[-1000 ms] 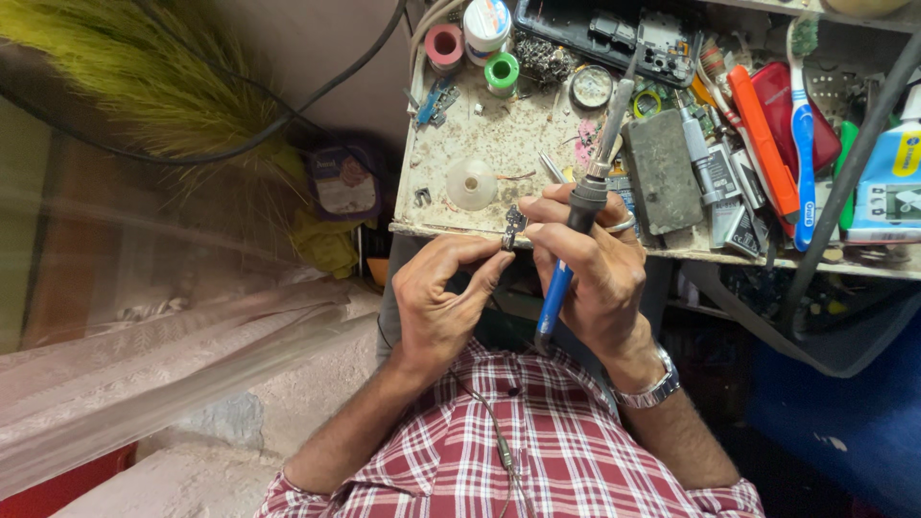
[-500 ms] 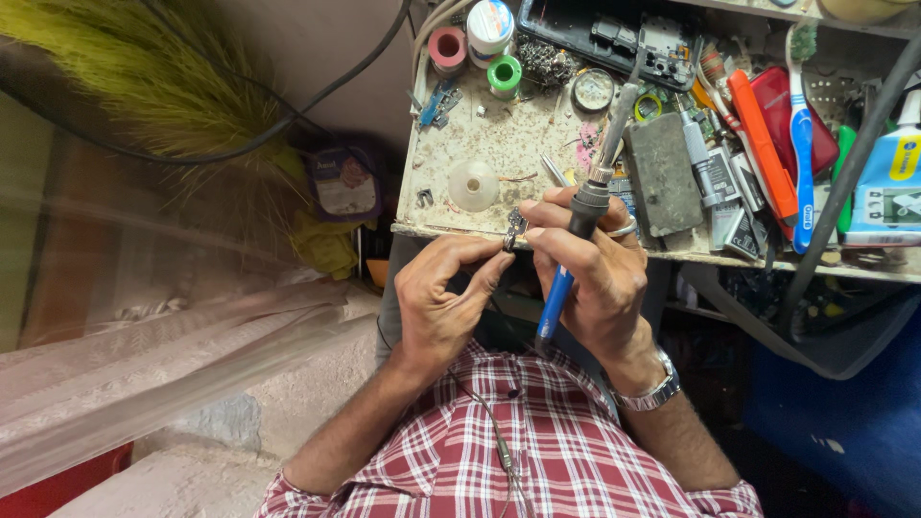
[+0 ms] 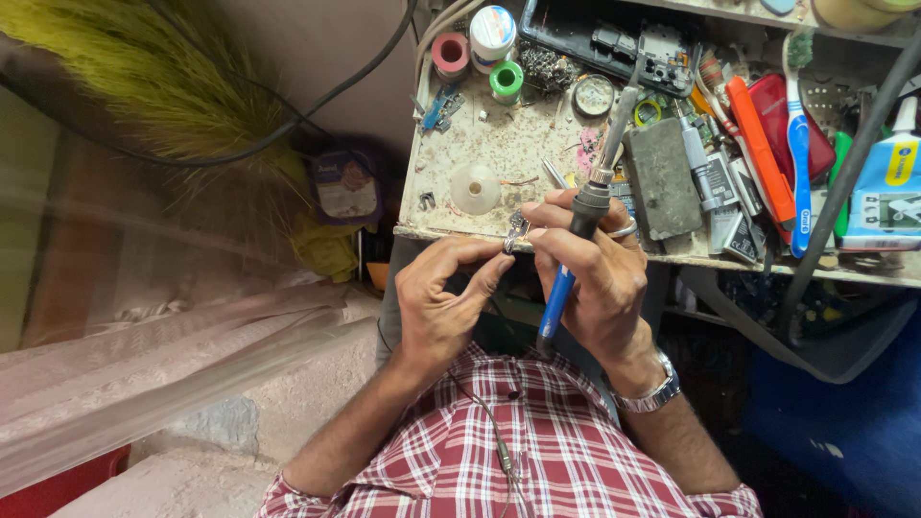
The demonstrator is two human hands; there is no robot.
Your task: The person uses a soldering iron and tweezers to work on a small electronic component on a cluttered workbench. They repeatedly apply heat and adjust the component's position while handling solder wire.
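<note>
The left hand (image 3: 443, 305) is pinching a small metal part (image 3: 515, 232) between its fingertips at the counter (image 3: 499, 153) edge. The right hand (image 3: 592, 278) is gripping a blue-handled soldering iron (image 3: 576, 240), beside that part. A black tray (image 3: 576, 24) beyond is holding small components.

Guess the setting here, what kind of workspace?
Likely a small electronics repair bench: the right hand holds a soldering iron, the left hand pinches a tiny part, above a cluttered worktop.

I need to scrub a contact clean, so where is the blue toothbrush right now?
In the head view, the blue toothbrush lies at the right of the cluttered workbench, beside an orange-handled tool and left of a white tube.
</note>
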